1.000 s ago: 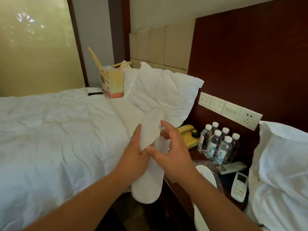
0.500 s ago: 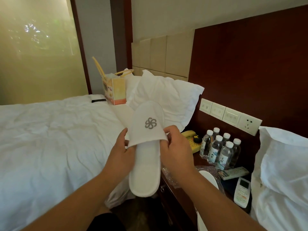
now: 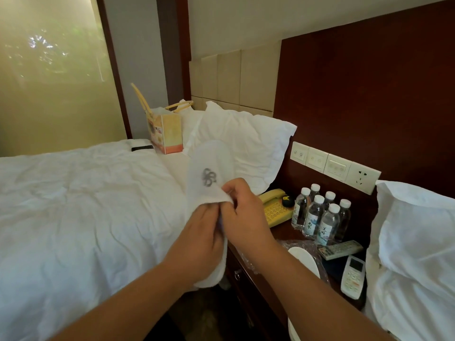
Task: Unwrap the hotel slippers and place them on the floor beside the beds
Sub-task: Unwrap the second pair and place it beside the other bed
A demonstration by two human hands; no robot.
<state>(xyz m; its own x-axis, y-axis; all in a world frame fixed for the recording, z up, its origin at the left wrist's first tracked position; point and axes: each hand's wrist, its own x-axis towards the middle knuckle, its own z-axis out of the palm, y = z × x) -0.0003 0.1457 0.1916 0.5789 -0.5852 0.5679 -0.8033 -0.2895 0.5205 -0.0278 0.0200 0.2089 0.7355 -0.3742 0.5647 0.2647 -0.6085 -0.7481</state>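
Both hands grip one white cloth slipper with a grey swirl logo (image 3: 209, 173): my left hand (image 3: 200, 238) clasps its sole, my right hand (image 3: 242, 205) pinches the upper's edge, toe rising above them.

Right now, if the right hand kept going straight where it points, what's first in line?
The right hand points up-left, already pinching the slipper. Beyond that, likely the white pillow against the headboard, though depth is hard to judge.

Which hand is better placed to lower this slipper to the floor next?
Probably the left hand: it grips the slipper around its middle, over the gap beside the bed. The right hand only pinches the upper's edge.
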